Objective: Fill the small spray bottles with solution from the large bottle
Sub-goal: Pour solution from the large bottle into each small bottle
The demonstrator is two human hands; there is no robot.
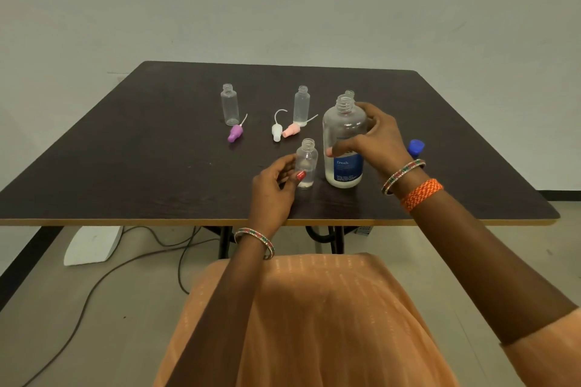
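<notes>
The large clear bottle [344, 132] with a blue label stands upright and uncapped on the dark table [125, 166]. My right hand [374, 138] grips its side. Just left of it stands a small clear bottle [307, 160], uncapped, with a little liquid at its bottom; my left hand [275, 188] holds it with thumb and fingers. Two more small uncapped bottles stand farther back, one at the left [229, 104] and one in the middle [301, 105]. The neck of another small bottle [349, 93] peeks out behind the large one.
Three spray heads lie on the table: purple [235, 132], white [276, 131], pink [291, 130]. A blue cap [416, 148] lies behind my right wrist. Under the table are cables and a white object [92, 245] on the floor.
</notes>
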